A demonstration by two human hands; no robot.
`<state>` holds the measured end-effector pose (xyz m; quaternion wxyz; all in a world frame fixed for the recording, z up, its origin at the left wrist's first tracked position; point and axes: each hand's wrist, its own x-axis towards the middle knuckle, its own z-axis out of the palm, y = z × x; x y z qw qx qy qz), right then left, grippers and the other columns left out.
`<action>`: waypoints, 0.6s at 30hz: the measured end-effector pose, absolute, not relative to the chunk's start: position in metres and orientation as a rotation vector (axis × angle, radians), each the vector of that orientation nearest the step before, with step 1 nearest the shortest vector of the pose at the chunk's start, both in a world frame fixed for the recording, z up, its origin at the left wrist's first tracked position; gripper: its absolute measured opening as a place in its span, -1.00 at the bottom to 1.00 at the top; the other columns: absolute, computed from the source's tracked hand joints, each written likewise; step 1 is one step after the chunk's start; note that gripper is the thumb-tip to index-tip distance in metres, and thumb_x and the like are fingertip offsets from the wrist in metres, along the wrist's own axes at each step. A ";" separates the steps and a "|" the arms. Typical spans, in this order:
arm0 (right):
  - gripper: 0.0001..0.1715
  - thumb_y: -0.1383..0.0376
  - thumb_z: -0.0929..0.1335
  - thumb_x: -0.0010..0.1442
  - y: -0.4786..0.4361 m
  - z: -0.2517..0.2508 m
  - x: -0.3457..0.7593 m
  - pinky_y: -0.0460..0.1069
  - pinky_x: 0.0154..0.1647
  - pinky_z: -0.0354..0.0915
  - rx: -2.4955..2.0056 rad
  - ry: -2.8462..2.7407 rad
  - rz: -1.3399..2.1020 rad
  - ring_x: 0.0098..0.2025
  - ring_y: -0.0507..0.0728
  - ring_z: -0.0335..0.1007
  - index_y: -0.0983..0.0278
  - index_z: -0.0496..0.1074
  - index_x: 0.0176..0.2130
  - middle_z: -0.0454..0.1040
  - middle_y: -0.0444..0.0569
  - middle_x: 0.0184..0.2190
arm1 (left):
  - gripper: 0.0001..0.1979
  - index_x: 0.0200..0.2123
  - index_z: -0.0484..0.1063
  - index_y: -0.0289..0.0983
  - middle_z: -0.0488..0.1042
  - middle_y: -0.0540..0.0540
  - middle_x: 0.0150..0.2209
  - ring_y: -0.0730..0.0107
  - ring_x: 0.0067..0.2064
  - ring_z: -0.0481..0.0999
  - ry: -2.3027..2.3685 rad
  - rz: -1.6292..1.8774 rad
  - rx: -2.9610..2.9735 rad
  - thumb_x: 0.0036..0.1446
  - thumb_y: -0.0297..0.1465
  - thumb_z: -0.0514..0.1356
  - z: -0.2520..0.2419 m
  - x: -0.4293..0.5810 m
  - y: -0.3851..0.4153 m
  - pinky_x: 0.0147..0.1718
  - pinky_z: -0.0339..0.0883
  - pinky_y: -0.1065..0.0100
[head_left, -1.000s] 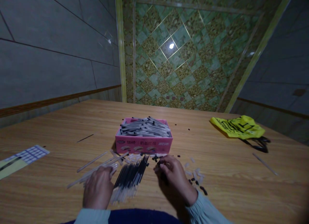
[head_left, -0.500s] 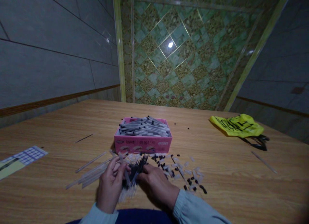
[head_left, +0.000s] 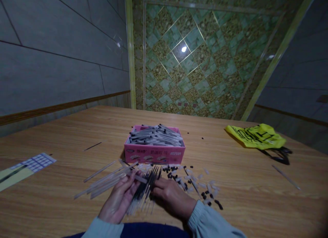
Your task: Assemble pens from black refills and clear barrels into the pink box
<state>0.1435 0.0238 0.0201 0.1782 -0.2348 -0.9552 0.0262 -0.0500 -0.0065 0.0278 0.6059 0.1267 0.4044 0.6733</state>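
My left hand (head_left: 121, 195), palm turned partly up, pinches a clear pen barrel (head_left: 140, 179) between thumb and fingers; the barrel points to the right. Beneath and between both hands spreads a heap of thin black-inked pen refills (head_left: 151, 181). At the right side of that heap is my right hand (head_left: 173, 196), its fingers curled and closed; whatever lies at the fingertips is hidden. Several loose clear barrels (head_left: 105, 186) lie left of my left hand. Small black caps (head_left: 219, 204) and clear bits (head_left: 214, 187) are scattered to the right.
Behind the hands stands a pink box (head_left: 153, 155) full of pens (head_left: 156, 135). A yellow bag (head_left: 256, 136) with black handles lies far right, near a single stick-like piece (head_left: 285, 177). A printed card (head_left: 38, 163) is at the left, with a thin dark refill (head_left: 92, 146) beyond it.
My left hand has turned palm-up and the barrel has swung from steep to nearly level. The right hand has shifted slightly over the refills, which look more spread. The view has moved a little.
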 end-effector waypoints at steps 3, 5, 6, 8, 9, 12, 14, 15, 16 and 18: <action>-0.86 0.34 0.25 0.26 0.024 0.018 0.146 -0.09 -0.29 0.17 -0.613 -2.691 0.088 -0.24 0.07 0.31 0.25 0.41 -0.28 0.43 -0.04 -0.32 | -0.81 -0.28 0.47 -0.44 0.60 -0.22 -0.35 0.34 -0.33 0.61 0.923 1.553 0.240 0.10 -0.68 0.09 0.026 -0.050 -0.006 -0.37 0.52 0.44; -0.84 0.33 0.25 0.27 0.023 0.018 0.147 -0.10 -0.28 0.18 -0.581 -2.687 0.102 -0.23 0.07 0.32 0.23 0.43 -0.27 0.42 -0.03 -0.31 | -0.82 -0.28 0.46 -0.45 0.60 -0.22 -0.38 0.36 -0.39 0.61 0.917 1.552 0.225 0.12 -0.67 0.08 0.025 -0.050 -0.006 -0.41 0.52 0.44; -0.84 0.33 0.25 0.27 0.023 0.017 0.147 -0.10 -0.28 0.18 -0.575 -2.685 0.105 -0.23 0.06 0.32 0.23 0.43 -0.27 0.42 -0.03 -0.31 | -0.82 -0.27 0.46 -0.45 0.60 -0.22 -0.38 0.37 -0.40 0.61 0.910 1.552 0.224 0.13 -0.66 0.07 0.025 -0.050 -0.006 -0.41 0.52 0.45; -0.83 0.32 0.25 0.27 0.023 0.016 0.148 -0.11 -0.29 0.19 -0.572 -2.681 0.103 -0.23 0.06 0.32 0.22 0.44 -0.27 0.42 -0.03 -0.31 | -0.82 -0.26 0.45 -0.45 0.60 -0.22 -0.37 0.38 -0.39 0.61 0.890 1.551 0.221 0.15 -0.64 0.06 0.024 -0.051 -0.006 -0.41 0.52 0.45; -0.83 0.32 0.25 0.27 0.022 0.015 0.149 -0.11 -0.30 0.19 -0.566 -2.678 0.098 -0.23 0.06 0.33 0.21 0.44 -0.26 0.43 -0.04 -0.31 | -0.82 -0.26 0.45 -0.45 0.60 -0.21 -0.38 0.40 -0.39 0.61 0.881 1.551 0.215 0.16 -0.64 0.06 0.024 -0.051 -0.005 -0.41 0.52 0.45; -0.84 0.30 0.26 0.26 0.022 0.013 0.150 -0.08 -0.31 0.20 -0.523 -2.639 0.094 -0.25 0.07 0.34 0.20 0.43 -0.24 0.45 -0.04 -0.31 | -0.81 -0.26 0.44 -0.44 0.60 -0.17 -0.41 0.46 -0.44 0.59 0.870 1.548 0.186 0.18 -0.64 0.04 0.027 -0.050 -0.006 -0.48 0.50 0.52; -0.85 0.30 0.27 0.24 0.019 0.015 0.150 -0.05 -0.31 0.23 -0.505 -2.508 0.141 -0.27 0.09 0.35 0.22 0.42 -0.22 0.46 -0.01 -0.31 | -0.80 -0.24 0.43 -0.42 0.60 -0.14 -0.42 0.48 -0.46 0.59 0.860 1.550 0.167 0.19 -0.64 0.03 0.029 -0.049 -0.006 -0.52 0.49 0.54; -0.85 0.32 0.27 0.23 0.016 0.018 0.150 -0.04 -0.30 0.25 -0.505 -2.394 0.191 -0.28 0.10 0.36 0.23 0.42 -0.21 0.47 0.00 -0.31 | -0.80 -0.23 0.43 -0.41 0.60 -0.12 -0.43 0.48 -0.47 0.59 0.859 1.548 0.154 0.19 -0.64 0.03 0.030 -0.049 -0.006 -0.53 0.49 0.55; -0.85 0.35 0.27 0.22 0.012 0.022 0.150 -0.03 -0.29 0.27 -0.516 -2.249 0.255 -0.28 0.10 0.37 0.24 0.41 -0.19 0.48 0.01 -0.31 | -0.80 -0.22 0.42 -0.41 0.60 -0.11 -0.44 0.48 -0.47 0.59 0.859 1.543 0.140 0.19 -0.64 0.03 0.032 -0.049 -0.007 -0.53 0.49 0.55; -0.81 0.42 0.26 0.22 0.003 0.033 0.150 -0.01 -0.27 0.32 -0.571 -1.912 0.414 -0.27 0.11 0.41 0.23 0.40 -0.18 0.49 0.00 -0.32 | -0.81 -0.24 0.42 -0.40 0.59 -0.10 -0.46 0.47 -0.49 0.58 0.867 1.532 0.110 0.19 -0.64 0.02 0.034 -0.048 -0.007 -0.56 0.48 0.55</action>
